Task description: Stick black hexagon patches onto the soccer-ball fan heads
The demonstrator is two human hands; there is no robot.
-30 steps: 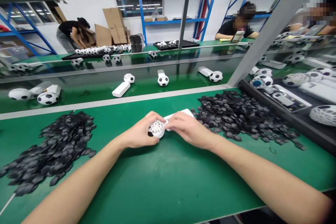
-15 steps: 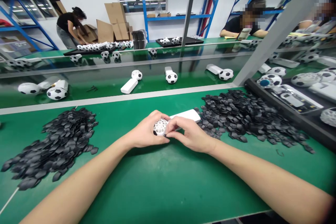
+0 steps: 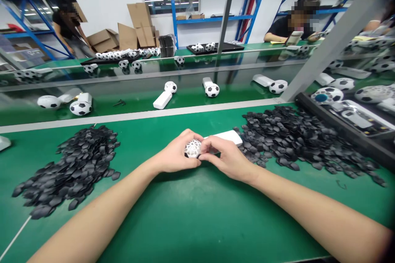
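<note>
My left hand (image 3: pixel 180 152) curls around the round head of a football-patterned handheld fan (image 3: pixel 193 148), thumb below and fingers above. The head's white lattice grille faces up, with black patches along its lower left edge. Its white handle (image 3: pixel 230 137) points right, behind my right hand (image 3: pixel 224 156). Thumb and forefinger of my right hand pinch at the head's lower right edge, where a small black piece shows at the fingertips, mostly hidden. Piles of black pieces lie on the green table, one pile (image 3: pixel 78 168) to the left, the other pile (image 3: pixel 290 139) to the right.
Several football-headed fans, one fan (image 3: pixel 211 89) among them, lie on the strip beyond the pale divider (image 3: pixel 138 113). A black tray (image 3: pixel 348 139) with fan parts stands at right. A grey post (image 3: pixel 327 41) slants there. Co-workers are across the bench, with cardboard boxes (image 3: pixel 138 20) behind.
The view has swung slightly left, and a white part enters at the left edge. My right fingertips have shifted slightly at the head's edge. The person at back left stands more upright.
</note>
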